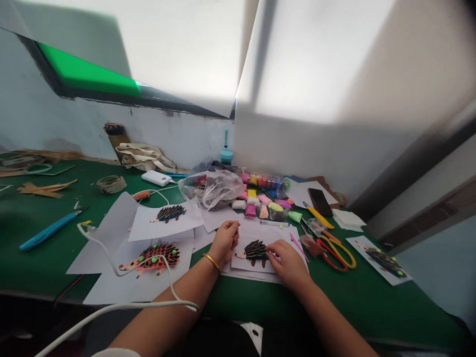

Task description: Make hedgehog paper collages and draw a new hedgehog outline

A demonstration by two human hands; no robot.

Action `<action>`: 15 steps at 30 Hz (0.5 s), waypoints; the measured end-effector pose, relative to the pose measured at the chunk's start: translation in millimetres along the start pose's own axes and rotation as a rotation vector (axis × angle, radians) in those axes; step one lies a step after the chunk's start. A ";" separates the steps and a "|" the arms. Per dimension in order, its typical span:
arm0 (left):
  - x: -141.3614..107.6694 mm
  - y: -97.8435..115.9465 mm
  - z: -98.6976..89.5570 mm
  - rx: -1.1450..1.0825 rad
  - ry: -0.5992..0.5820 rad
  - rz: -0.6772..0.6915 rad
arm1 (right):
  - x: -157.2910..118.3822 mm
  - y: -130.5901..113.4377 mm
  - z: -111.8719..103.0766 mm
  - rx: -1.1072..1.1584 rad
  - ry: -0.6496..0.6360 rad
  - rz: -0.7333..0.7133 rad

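A clay hedgehog (pixel 254 251) with dark spines and a pale face lies on a white sheet (pixel 243 267) before me. My right hand (pixel 288 260) is over its right end, thumb and fingertips pinched together at the spines. Whatever they hold is too small to make out. My left hand (pixel 226 242), above a gold bangle (pixel 211 263), is raised at the sheet's left edge with fingers curled closed; their contents are hidden. Behind the sheet lie a white pen (pixel 274 223) and several packets of coloured clay (pixel 275 211). A pink tool (pixel 299 248) rests at the sheet's right.
To the left lie a red hedgehog picture (pixel 152 259), a dark one (pixel 169 214) and a blue cutter (pixel 52 230). A white cable (pixel 122 305) loops across the front left. Scissors (pixel 336 253), a phone (pixel 320 202) and another hedgehog picture (pixel 380 259) lie right.
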State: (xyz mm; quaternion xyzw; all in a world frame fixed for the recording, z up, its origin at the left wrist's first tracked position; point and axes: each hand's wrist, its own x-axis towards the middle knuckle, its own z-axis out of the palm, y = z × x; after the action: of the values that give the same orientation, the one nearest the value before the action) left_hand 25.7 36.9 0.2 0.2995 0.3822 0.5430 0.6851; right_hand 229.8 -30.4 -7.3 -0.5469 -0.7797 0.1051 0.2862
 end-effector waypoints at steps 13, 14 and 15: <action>-10.5 5.9 5.7 -0.069 -0.179 -0.016 | 25.4 -23.4 -1.3 0.301 0.145 0.045; -11.3 5.0 5.9 -0.050 -0.215 -0.012 | 28.6 -27.4 -0.5 0.314 0.145 0.057; -12.2 4.0 6.1 -0.024 -0.249 -0.006 | 31.8 -31.2 0.4 0.327 0.141 0.071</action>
State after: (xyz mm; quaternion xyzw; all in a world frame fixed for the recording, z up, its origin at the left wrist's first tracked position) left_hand 27.4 26.0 9.2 0.3552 0.2886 0.5039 0.7325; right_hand 197.3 -13.1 17.8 -0.5261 -0.7106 0.2018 0.4214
